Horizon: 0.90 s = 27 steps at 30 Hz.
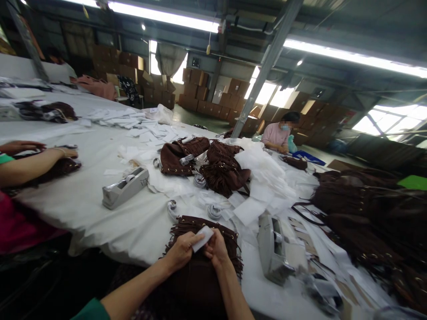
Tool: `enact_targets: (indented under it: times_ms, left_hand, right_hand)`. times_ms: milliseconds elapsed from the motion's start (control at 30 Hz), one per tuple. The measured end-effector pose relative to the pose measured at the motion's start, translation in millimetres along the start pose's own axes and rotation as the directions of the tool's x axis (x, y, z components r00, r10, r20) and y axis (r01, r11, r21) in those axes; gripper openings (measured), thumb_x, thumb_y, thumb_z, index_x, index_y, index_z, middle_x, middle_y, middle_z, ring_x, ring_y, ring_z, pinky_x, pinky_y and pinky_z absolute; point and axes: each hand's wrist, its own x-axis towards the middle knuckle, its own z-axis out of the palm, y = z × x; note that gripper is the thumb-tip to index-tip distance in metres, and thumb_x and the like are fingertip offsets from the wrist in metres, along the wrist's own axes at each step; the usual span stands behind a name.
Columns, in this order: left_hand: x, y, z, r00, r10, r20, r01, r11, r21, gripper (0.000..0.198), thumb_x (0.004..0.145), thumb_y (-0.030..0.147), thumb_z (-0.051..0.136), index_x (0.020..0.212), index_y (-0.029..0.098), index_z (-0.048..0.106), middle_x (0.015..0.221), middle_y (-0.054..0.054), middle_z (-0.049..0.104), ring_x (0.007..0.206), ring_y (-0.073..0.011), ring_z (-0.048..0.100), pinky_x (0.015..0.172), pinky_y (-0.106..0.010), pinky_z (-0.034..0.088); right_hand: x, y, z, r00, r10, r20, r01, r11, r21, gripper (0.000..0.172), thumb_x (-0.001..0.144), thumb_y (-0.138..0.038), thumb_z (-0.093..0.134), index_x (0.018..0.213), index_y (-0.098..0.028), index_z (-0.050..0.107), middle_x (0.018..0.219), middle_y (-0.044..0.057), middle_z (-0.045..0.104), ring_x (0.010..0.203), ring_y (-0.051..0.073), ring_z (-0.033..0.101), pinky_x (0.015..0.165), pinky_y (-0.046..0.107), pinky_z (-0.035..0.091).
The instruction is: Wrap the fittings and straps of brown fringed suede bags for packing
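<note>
A small white piece of paper or foam sheet (pixel 202 239) is gripped between my two hands, just over a dark brown fringed bag (pixel 200 284). My left hand (pixel 183 250) pinches its left side, thumb on top. On the other side my right hand (pixel 216 247) has its fingers curled at the sheet's right edge. The bag lies at the table's near edge, with metal eyelets along its top and fringes at the sides. Coiled, wrapped straps (pixel 214 211) lie just beyond it.
Grey tape dispensers stand at left (pixel 125 189) and right (pixel 273 249). More brown fringed bags (pixel 223 166) and a heap of white sheets (pixel 267 171) lie ahead; dark bags (pixel 360 218) pile up at right. A co-worker's arms (pixel 33 166) work at left; another person (pixel 276 133) sits across.
</note>
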Motion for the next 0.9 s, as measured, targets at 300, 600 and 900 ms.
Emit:
enact_targets:
  times_ms: [300, 600, 900]
  left_hand:
    - [8.3, 19.0, -7.0, 0.979, -0.202, 0.011, 0.197, 0.936, -0.290, 0.049, 0.072, 0.009, 0.049, 0.118, 0.022, 0.062, 0.093, -0.006, 0.067, 0.086, -0.0194, 0.060, 0.083, -0.031, 0.045]
    - [27.9, 42.8, 13.3, 0.786, -0.598, 0.158, 0.560, 0.579, -0.593, 0.042, 0.073, 0.052, 0.064, 0.070, 0.010, 0.056, 0.053, 0.000, 0.053, 0.041, -0.0072, 0.044, 0.037, -0.017, 0.032]
    - [27.5, 48.4, 41.6, 0.620, -0.746, 0.242, 0.514, 0.153, -0.844, 0.023, 0.083, 0.030, 0.060, 0.074, 0.011, 0.053, 0.058, -0.003, 0.054, 0.040, -0.0026, 0.041, 0.033, -0.011, 0.023]
  right_hand:
    - [-3.0, -0.1, 2.8, 0.977, -0.205, -0.063, 0.195, 0.972, -0.132, 0.048, 0.059, -0.058, 0.074, 0.066, -0.018, 0.047, 0.039, -0.013, 0.033, 0.032, 0.001, 0.021, 0.028, 0.015, 0.022]
    - [-2.6, -2.8, -2.2, 0.966, -0.248, -0.071, 0.224, 0.944, -0.243, 0.051, 0.062, -0.065, 0.067, 0.059, -0.018, 0.046, 0.034, -0.010, 0.035, 0.028, 0.002, 0.023, 0.028, 0.017, 0.017]
    - [12.4, 2.2, -11.5, 0.921, -0.349, -0.170, 0.271, 0.892, -0.362, 0.056, 0.069, -0.070, 0.053, 0.047, -0.022, 0.036, 0.033, -0.005, 0.036, 0.032, 0.006, 0.029, 0.033, 0.021, 0.018]
